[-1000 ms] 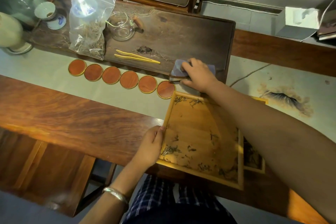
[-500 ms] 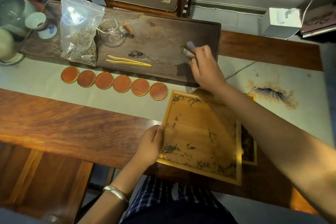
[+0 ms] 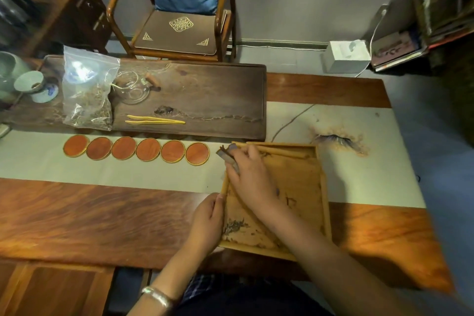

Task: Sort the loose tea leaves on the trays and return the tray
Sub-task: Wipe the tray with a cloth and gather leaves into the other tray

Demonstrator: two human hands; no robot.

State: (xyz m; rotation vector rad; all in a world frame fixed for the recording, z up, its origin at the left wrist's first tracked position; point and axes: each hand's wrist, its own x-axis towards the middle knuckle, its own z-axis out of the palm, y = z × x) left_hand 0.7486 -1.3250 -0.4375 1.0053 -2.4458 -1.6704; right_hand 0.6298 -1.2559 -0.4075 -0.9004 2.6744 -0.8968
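Right hand [image 3: 252, 179] now over leaf-flecked tray [image 3: 323, 187]

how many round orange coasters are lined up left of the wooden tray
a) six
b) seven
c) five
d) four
a: six round coasters lie in one row on the pale runner, ending just left of the wooden tray, where the right hand holds a small grey piece.
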